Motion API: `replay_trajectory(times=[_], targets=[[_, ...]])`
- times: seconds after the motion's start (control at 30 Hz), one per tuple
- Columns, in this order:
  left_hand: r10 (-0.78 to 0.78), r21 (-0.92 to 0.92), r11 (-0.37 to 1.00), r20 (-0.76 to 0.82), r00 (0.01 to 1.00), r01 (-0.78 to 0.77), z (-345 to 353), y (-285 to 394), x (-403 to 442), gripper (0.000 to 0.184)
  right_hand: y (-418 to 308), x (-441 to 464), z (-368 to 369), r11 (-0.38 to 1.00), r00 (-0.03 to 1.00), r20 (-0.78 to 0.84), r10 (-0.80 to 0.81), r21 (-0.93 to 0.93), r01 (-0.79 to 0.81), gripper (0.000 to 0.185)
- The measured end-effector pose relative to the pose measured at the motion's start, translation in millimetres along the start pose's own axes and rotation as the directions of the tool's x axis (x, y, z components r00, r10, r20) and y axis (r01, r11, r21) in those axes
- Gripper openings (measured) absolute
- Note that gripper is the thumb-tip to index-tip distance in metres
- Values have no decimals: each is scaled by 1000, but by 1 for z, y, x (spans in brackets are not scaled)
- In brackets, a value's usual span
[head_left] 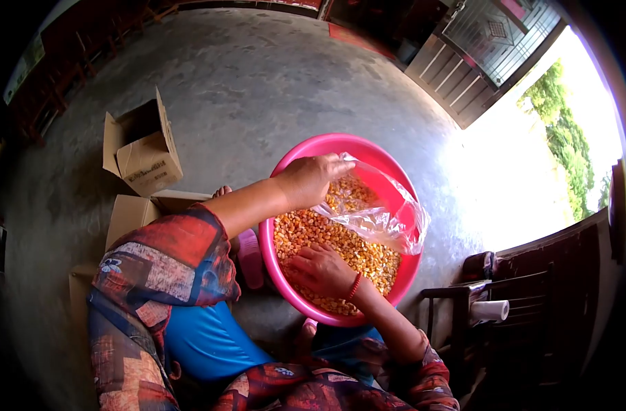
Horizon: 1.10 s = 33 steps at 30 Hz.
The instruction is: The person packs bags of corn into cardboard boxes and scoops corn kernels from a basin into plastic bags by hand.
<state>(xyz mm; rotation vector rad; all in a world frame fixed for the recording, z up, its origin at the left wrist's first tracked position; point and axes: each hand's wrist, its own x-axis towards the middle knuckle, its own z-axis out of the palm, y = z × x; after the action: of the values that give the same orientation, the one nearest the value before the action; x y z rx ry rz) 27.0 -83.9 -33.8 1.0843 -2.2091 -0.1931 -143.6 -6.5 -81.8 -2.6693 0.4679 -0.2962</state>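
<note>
Presently: one round, bright-pink plastic basin (pixel 340 139) holds loose orange-yellow corn kernels (pixel 306 229). Left hand (pixel 308 181), eleven o'clock, pinches clear, thin plastic bag (pixel 387 225) at two; right hand (pixel 323 270), seven o'clock, touches kernels, grasp untellable. Risk: loosened pinch, bag slips, kernels scatter.

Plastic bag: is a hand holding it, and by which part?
Left hand holds the plastic bag by its edge; whether the right hand grips kernels is hidden.

A loose shirt (pixel 169 267) with wide sleeves is worn, printed in dark, red and tan patches with small pale flowers. Plain blue trousers (pixel 210 339), pink footwear (pixel 250 260) and, behind the right hand (pixel 322 271), a thin red bracelet (pixel 354 286) are also worn.
</note>
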Motion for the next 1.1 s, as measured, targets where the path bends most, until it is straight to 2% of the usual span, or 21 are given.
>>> replay_trajectory(times=[0.07,0.1,0.17,0.2,0.27,0.37,0.43,0.47,0.53,0.57,0.6,0.67,0.7,0.77,0.8,0.87,0.9,0.97,1.03,1.1], targets=[[15,-63,998,-174,985,-27,2,-1,3,33,0,-5,-2,1000,997,68,25,-2,-25,16],[13,-66,998,-177,984,-25,2,-2,4,33,0,-7,-3,1000,995,95,17,-3,-17,15],[-92,-153,984,-16,996,89,-2,1,4,28,4,-11,-1,1000,992,128,8,-4,-7,16],[-96,-154,984,-19,995,92,-5,4,4,28,6,-13,2,1000,994,112,14,7,-15,15],[-197,-155,964,123,973,215,-12,12,4,26,4,-13,2,1000,995,97,20,20,-22,15],[-172,-104,975,210,962,197,-7,6,2,25,4,-12,2,993,988,130,87,72,-97,10],[-179,-88,975,237,955,205,-7,2,3,25,4,-10,3,953,996,0,94,288,-90,8],[-183,-75,975,263,947,209,-5,-1,4,25,5,-9,5,953,996,3,94,287,-91,8],[-150,-96,980,241,959,177,-6,-5,3,26,4,-6,3,860,969,-90,229,485,-158,10],[-115,-116,983,219,969,143,-6,-6,3,27,1,-5,-3,715,929,-20,370,645,-271,13],[-115,-117,983,217,969,143,-5,-6,3,27,-7,-2,-14,501,876,41,481,807,-313,16],[-104,-97,986,259,960,133,-5,-9,2,30,-6,0,-19,142,789,115,603,958,-248,18],[-106,-98,986,259,960,136,-3,-9,1,30,-3,-1,-20,140,789,119,603,958,-251,18],[-7,-175,984,120,993,28,1,-7,-2,32,5,-2,-16,-250,772,210,601,966,-68,17],[-10,-175,984,120,993,31,3,-7,-3,32,8,-2,-13,-252,772,213,599,965,-71,17],[-2,-137,991,80,997,13,5,-6,-3,28,7,0,-8,-157,743,232,627,973,-172,16],[-6,-139,990,80,997,17,5,-7,-2,28,3,1,-8,-188,715,266,647,964,-188,16],[-163,-157,972,71,984,172,-3,-1,0,23,1,1,-11,-180,735,275,619,961,-208,17],[-184,-183,964,55,981,191,-1,-1,2,22,2,-1,-11,-168,761,282,585,960,-226,18],[-192,-173,966,28,981,194,4,-4,4,24,8,-6,-10,-267,786,286,548,950,-159,22]])
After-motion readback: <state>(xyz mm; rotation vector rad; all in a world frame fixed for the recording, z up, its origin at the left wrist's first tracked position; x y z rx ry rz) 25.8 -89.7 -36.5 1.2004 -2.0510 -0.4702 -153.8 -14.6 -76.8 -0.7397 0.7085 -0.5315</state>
